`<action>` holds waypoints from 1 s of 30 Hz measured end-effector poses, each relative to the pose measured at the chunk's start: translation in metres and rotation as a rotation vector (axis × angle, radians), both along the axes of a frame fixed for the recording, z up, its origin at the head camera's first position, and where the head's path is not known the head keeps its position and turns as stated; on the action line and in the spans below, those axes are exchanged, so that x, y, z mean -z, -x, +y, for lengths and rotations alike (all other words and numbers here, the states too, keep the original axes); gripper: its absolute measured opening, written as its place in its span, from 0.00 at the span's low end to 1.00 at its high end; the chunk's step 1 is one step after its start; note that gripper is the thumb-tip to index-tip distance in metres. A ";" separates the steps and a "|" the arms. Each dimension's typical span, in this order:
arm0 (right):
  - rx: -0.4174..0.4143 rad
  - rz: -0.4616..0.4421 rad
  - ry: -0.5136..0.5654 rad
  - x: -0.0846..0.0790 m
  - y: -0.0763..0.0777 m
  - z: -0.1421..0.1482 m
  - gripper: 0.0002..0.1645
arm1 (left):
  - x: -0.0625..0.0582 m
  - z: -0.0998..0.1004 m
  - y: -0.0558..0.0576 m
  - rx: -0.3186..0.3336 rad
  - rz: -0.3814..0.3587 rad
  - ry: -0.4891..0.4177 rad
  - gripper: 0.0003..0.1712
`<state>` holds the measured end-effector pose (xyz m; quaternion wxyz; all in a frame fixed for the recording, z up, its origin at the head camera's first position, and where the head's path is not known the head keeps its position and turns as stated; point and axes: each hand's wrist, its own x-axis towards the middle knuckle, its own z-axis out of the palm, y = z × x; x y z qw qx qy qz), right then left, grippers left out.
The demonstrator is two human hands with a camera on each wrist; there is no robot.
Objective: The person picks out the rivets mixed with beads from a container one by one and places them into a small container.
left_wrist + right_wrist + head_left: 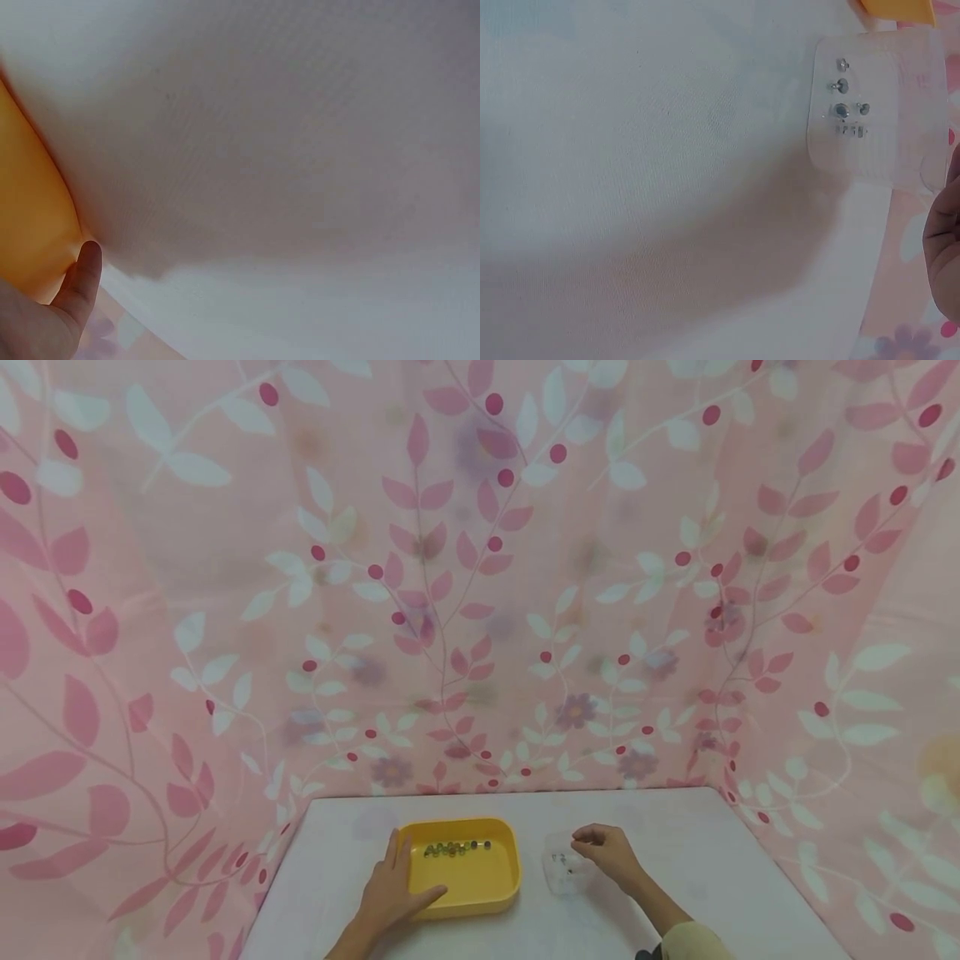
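My left hand [390, 885] rests on the left side of a yellow tray [491, 893], its fingers stretched along the left rim and its thumb over the front rim. In the left wrist view, a finger [88, 274] lies against the tray's outer wall. Several small glassy marbles [452, 850] are grouped in rows toward the back of the tray. My right hand [609, 853] is at the top of a clear plastic container [558, 883], fingers bent and fingertips close together; I cannot tell what is between them. Inside the container are several small shiny marbles [841, 110].
A white-covered table [345, 835] carries both containers, the clear one to the right of the tray. Pink leaf-patterned cloth [465, 610] hangs behind the table and at both sides. A light sleeve [693, 941] covers the right forearm.
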<state>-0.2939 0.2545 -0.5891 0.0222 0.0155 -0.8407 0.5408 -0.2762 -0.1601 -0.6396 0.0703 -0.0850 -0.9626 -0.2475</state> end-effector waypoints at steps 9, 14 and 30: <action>-0.014 0.020 -0.038 -0.006 0.000 0.002 0.15 | -0.002 0.001 0.000 -0.002 0.005 0.007 0.70; 0.066 0.057 -0.073 -0.008 0.001 -0.004 0.13 | -0.004 0.002 -0.001 -0.005 -0.006 0.007 0.70; -0.008 0.506 -0.621 -0.003 0.000 -0.030 0.40 | -0.007 0.002 -0.002 -0.005 -0.002 0.019 0.69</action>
